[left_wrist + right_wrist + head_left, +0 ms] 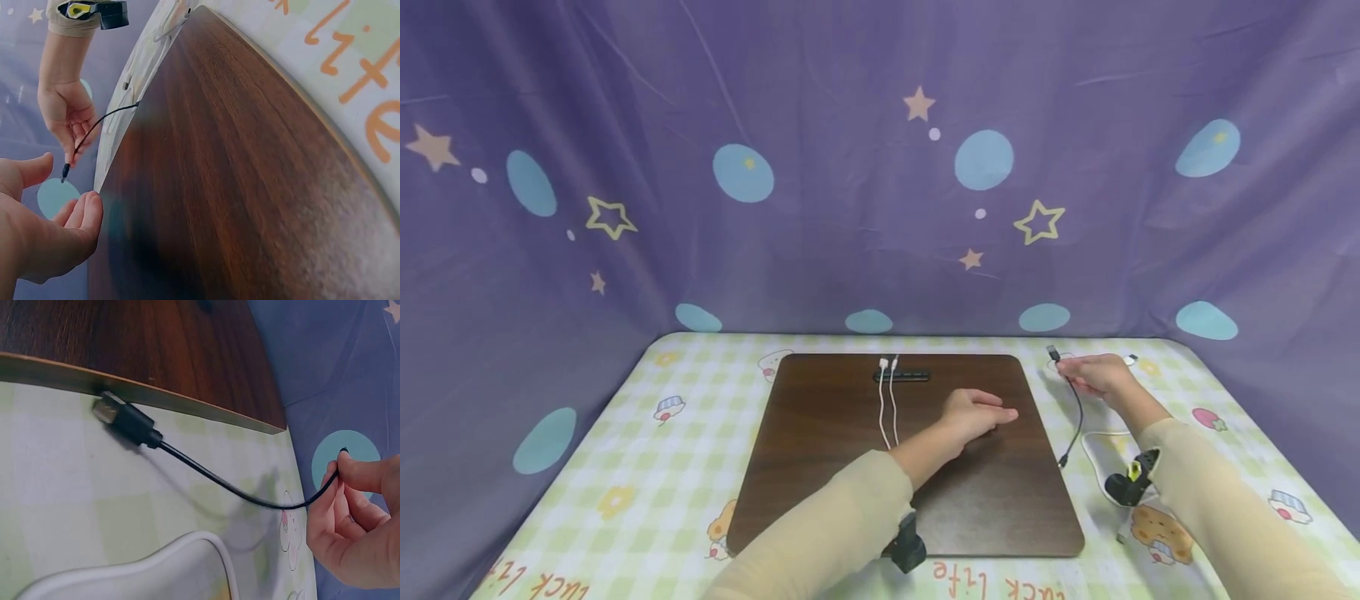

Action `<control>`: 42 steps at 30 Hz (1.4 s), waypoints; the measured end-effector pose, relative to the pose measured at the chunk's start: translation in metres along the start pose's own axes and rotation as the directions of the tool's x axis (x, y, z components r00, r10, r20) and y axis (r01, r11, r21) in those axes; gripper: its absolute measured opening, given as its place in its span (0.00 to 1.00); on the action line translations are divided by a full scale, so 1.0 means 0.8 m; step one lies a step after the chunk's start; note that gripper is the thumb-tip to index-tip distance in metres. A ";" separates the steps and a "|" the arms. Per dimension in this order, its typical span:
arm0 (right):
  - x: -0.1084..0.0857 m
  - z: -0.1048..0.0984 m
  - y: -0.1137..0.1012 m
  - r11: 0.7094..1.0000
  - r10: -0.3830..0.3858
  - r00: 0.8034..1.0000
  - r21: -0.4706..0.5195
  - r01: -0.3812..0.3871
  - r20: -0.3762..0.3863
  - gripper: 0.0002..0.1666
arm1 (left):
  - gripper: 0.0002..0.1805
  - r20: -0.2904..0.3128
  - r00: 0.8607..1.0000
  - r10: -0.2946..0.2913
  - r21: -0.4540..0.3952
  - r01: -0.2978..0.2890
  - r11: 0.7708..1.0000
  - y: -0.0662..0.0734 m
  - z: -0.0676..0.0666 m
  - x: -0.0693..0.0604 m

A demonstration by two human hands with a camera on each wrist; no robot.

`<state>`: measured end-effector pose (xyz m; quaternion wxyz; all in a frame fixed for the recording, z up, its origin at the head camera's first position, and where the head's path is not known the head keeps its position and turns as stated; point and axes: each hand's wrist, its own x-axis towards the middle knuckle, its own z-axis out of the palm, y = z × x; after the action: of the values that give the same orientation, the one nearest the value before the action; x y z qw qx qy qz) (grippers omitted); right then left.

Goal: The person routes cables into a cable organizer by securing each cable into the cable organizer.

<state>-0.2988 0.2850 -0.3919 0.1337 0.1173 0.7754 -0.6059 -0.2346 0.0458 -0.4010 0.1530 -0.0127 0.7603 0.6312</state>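
Note:
A short black USB cable (1079, 417) is pinched between the thumb and fingers of my right hand (1096, 374), close to one end. The held end points up in the head view, and the rest curves down toward the board's right edge. In the right wrist view the lower USB plug (128, 420) hangs beside the edge of the brown wooden board (206, 403). My left hand (973, 417) is over the board's right half with fingers extended and nothing in it. Two white cables (882, 408) run across the board from a slim black strip (913, 376) at its far edge.
A white cable (1093, 467) lies looped on the checkered tablecloth (685, 467) right of the board, partly under my right forearm. A small plug (1130, 360) shows beyond my right hand. A purple curtain (850, 250) stands behind the table.

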 end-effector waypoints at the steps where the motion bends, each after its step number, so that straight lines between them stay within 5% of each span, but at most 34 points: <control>1: -0.001 -0.001 0.000 1.000 0.000 1.000 0.004 0.000 0.012 0.20 | 0.19 0.001 1.000 -0.004 -0.001 0.004 1.000 0.000 0.002 0.000; 15: -0.016 -0.021 -0.023 0.999 -0.023 0.992 0.038 0.018 0.123 0.23 | 0.14 0.067 0.998 -0.008 -0.033 0.010 0.999 0.006 0.029 0.002; 32: -0.031 -0.005 -0.049 0.979 -0.027 0.983 0.205 -0.010 0.180 0.19 | 0.10 0.153 0.980 0.123 0.002 -0.125 0.992 0.003 0.058 0.001; 42: -0.021 0.017 -0.039 0.959 -0.041 0.975 0.282 -0.022 0.218 0.20 | 0.08 0.225 0.973 0.044 -0.082 -0.026 0.996 0.000 0.055 -0.001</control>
<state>-0.2930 0.2641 -0.3611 0.1984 0.0629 0.6617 -0.7203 -0.2246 0.0879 -0.4074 0.2268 0.0667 0.7128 0.6603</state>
